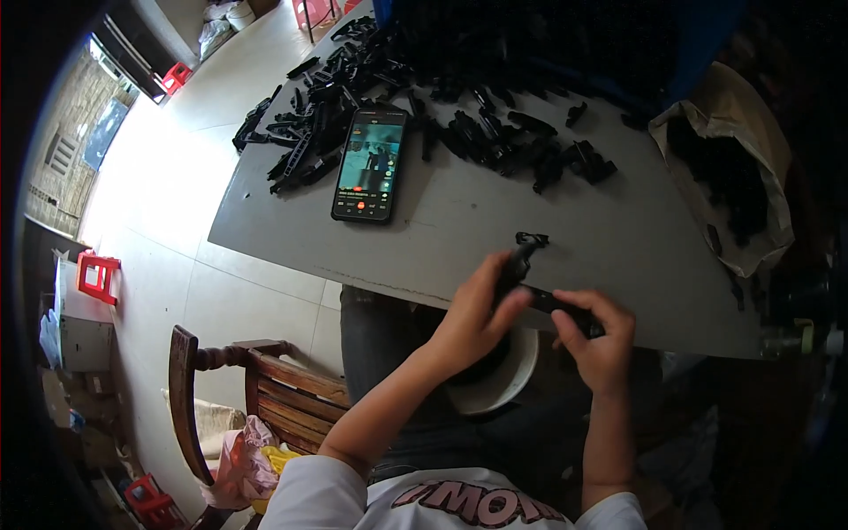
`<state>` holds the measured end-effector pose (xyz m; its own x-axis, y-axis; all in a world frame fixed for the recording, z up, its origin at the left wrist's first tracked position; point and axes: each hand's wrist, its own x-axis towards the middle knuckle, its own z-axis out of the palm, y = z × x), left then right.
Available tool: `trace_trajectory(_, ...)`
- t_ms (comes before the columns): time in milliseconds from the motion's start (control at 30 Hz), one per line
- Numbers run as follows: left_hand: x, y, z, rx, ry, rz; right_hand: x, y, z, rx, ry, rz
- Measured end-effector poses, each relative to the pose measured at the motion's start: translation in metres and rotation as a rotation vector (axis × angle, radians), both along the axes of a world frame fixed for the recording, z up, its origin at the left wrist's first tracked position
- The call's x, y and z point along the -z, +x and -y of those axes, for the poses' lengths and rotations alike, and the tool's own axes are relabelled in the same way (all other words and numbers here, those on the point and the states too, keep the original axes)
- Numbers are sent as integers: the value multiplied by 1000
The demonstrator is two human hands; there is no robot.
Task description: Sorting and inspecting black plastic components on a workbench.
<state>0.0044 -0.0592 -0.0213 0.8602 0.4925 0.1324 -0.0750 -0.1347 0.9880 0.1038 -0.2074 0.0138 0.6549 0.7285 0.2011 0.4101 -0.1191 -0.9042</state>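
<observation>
Over the table's near edge, my left hand (pixel 473 320) is closed around a dark, elongated plastic part (pixel 514 272). To its right, my right hand (pixel 604 340) pinches a long black plastic part (pixel 565 305) between thumb and fingers. The two black parts meet or overlap between my hands; whether they are joined, I cannot tell. Just beyond my left fingertips a small black piece (pixel 532 238) lies on the grey table (pixel 442 247). Under my hands, at my lap, is a pale round basin (pixel 523 382), partly hidden by my left hand and with a dark inside.
A phone (pixel 369 166) with a lit screen lies left of centre on the table. Several black plastic parts (pixel 495 141) are heaped behind it. An open sack (pixel 768 168) of dark pieces stands at the right. A wooden chair (pixel 283 389) is beside me at the left.
</observation>
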Motion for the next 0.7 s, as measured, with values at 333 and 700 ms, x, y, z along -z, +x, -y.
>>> trace_trajectory(333,-22,-14,1,277,196,-12,-19,-7,-13,24,88,-327)
trace_trajectory(700,-15,-53,-22,285,531,-158,33,-26,-5,-261,33,-386)
